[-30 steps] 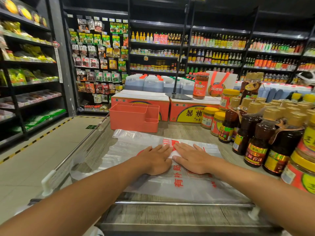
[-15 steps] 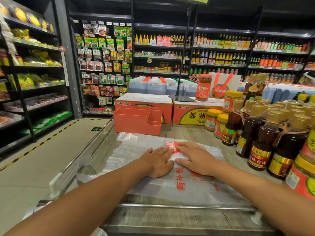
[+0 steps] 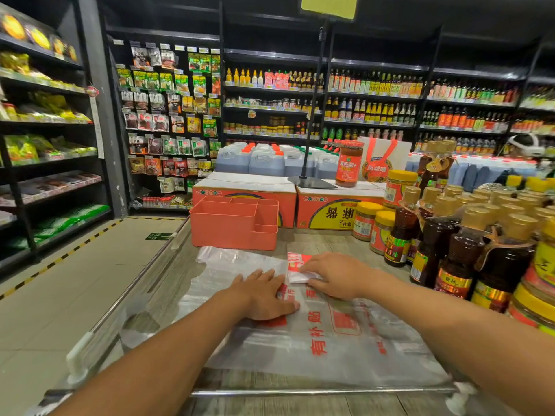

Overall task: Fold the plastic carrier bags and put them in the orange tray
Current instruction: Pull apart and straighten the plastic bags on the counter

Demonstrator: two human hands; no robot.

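- the plastic carrier bag (image 3: pixel 345 340), translucent with red print, lies spread flat on the wooden table (image 3: pixel 327 240), its near edge reaching the metal rail (image 3: pixel 300 393) at the table's front.
- its far right part is turned back into a small folded flap (image 3: pixel 297 267), white and red, raised off the rest of the bag.
- the left hand (image 3: pixel 264 295) lies palm down on the bag's middle, fingers straight and together, pressing the plastic flat.
- the right hand (image 3: pixel 336 274) is just beside it, fingers curled over the flap and thumb beneath, pinching it.
- the orange tray (image 3: pixel 231 232) stands upright just beyond the bag's far edge, its compartments open to the top.
- behind the tray sit two orange cartons (image 3: pixel 244 190).
- to the right, dark sauce bottles (image 3: pixel 453 259) and yellow-lidded jars (image 3: pixel 365 220) crowd the table, near the bag's right side.
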